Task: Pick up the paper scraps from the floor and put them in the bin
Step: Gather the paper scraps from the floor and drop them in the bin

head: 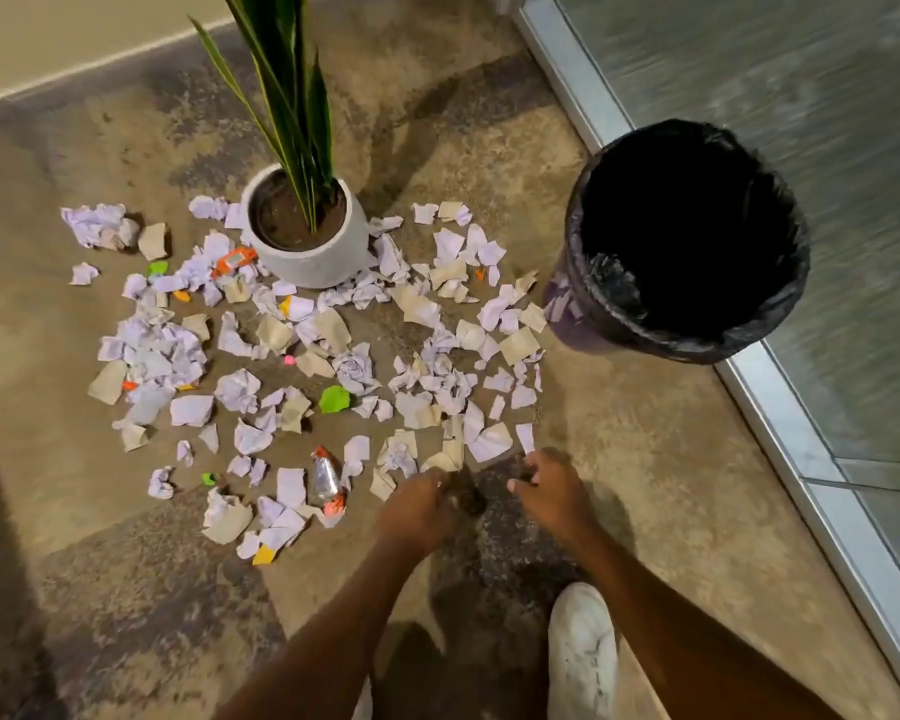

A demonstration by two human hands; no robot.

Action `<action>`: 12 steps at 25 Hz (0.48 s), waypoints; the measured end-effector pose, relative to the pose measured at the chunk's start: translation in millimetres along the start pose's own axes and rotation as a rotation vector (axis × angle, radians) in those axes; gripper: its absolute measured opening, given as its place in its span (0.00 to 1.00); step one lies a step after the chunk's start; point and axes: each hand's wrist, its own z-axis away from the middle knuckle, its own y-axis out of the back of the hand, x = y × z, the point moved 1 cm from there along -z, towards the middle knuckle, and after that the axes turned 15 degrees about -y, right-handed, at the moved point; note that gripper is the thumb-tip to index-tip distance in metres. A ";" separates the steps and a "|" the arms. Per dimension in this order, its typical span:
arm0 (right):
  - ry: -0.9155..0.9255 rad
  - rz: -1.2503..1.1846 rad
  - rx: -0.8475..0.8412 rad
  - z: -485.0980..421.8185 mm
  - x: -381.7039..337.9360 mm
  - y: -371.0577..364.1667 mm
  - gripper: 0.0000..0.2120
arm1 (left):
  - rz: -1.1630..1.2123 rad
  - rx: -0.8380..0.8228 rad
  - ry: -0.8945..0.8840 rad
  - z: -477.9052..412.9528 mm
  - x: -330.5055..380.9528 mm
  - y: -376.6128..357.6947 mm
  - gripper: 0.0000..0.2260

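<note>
Concrete floor (pixel 619 459); paper scraps (pixel 437 387) just beyond both hands' fingers (pixel 528 467); grasp state unclear; bin (pixel 583 304) right.

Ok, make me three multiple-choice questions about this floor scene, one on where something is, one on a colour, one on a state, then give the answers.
1. Where does the bin stand?
A. Beside the glass door frame, right of the scraps
B. Behind the plant pot
C. At the far left by the wall

2. What colour is the pot that holds the plant?
A. Black
B. White
C. Orange

3. What state are the paper scraps in?
A. All in the bin
B. Stacked in one neat pile
C. Spread over the floor

Answers:
1. A, as the bin with its black liner sits against the metal frame at the right.
2. B, as the round pot is plainly white.
3. C, as scraps lie scattered around the pot, while the left hand and right hand reach down at their near edge.
</note>
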 end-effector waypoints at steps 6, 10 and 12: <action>0.104 -0.131 0.275 -65.6 3.9 -38.0 0.32 | -0.063 0.198 0.011 -75.2 -44.4 -36.3 0.28; 0.363 -0.166 0.461 -88.8 -3.7 -62.5 0.28 | -0.113 0.291 -0.114 -102.7 -60.6 -61.4 0.29; 0.444 -0.261 0.469 -94.8 -9.3 -70.7 0.27 | -0.124 0.347 -0.221 -109.5 -58.0 -69.3 0.27</action>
